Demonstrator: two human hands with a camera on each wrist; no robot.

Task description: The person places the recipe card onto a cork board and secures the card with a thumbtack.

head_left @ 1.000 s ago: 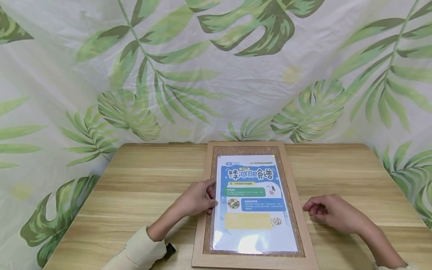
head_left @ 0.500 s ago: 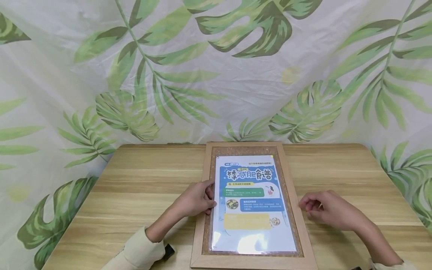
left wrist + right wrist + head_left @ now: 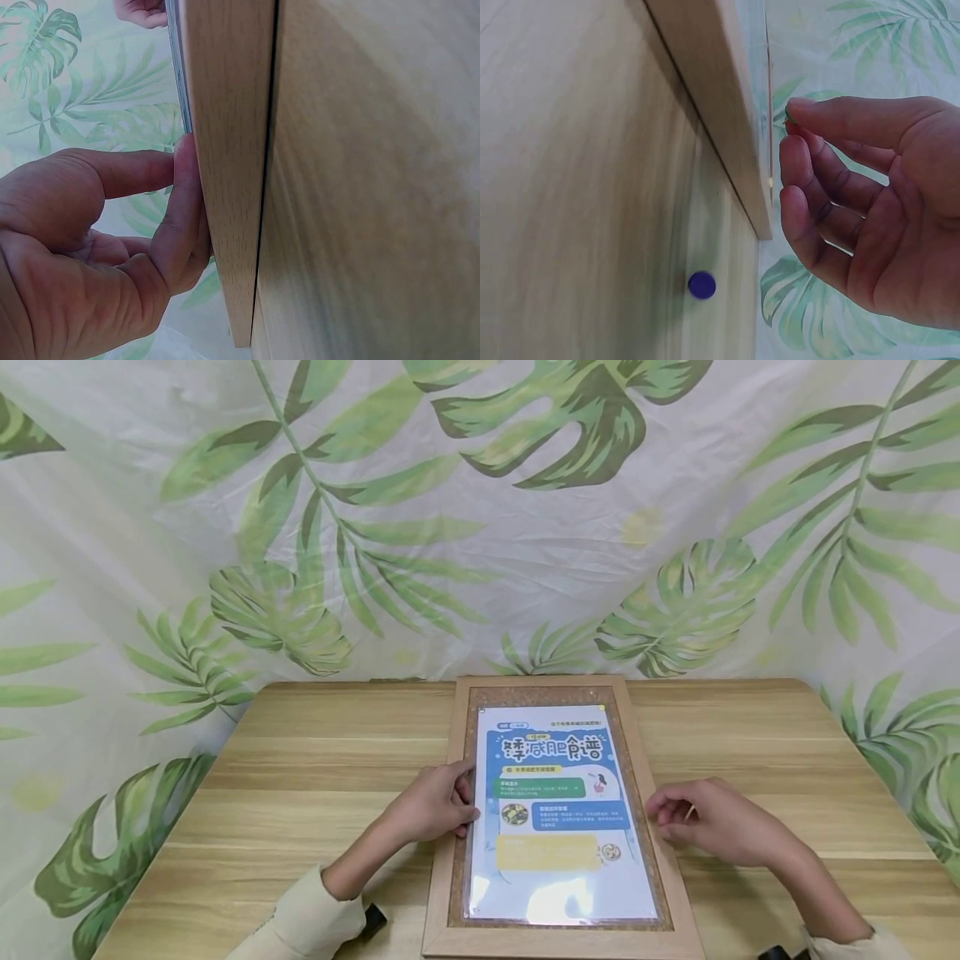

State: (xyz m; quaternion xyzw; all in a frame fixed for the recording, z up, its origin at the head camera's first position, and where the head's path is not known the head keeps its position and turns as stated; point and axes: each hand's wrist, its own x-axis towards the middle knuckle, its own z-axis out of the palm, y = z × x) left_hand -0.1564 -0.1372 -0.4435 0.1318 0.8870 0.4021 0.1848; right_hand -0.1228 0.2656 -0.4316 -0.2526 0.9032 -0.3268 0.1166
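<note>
A wood-framed cork board lies on the table with a glossy printed poster on its cork. My left hand rests at the board's left side, its thumb and forefinger touching the poster's left edge; the other fingers are bent underneath. In the left wrist view these fingertips sit at the inner side of the wooden frame. My right hand hovers over the frame's right side. In the right wrist view its thumb and forefinger pinch a tiny green thumbtack, mostly hidden by the fingers.
A yellow thumbtack sits at the poster's top right corner. On the wood-grain table to the right of the board lies a round purple piece. Leaf-patterned cloth hangs directly behind the table.
My right hand has moved left, from beside the board to over its right frame. My left hand and the poster have stayed put.
</note>
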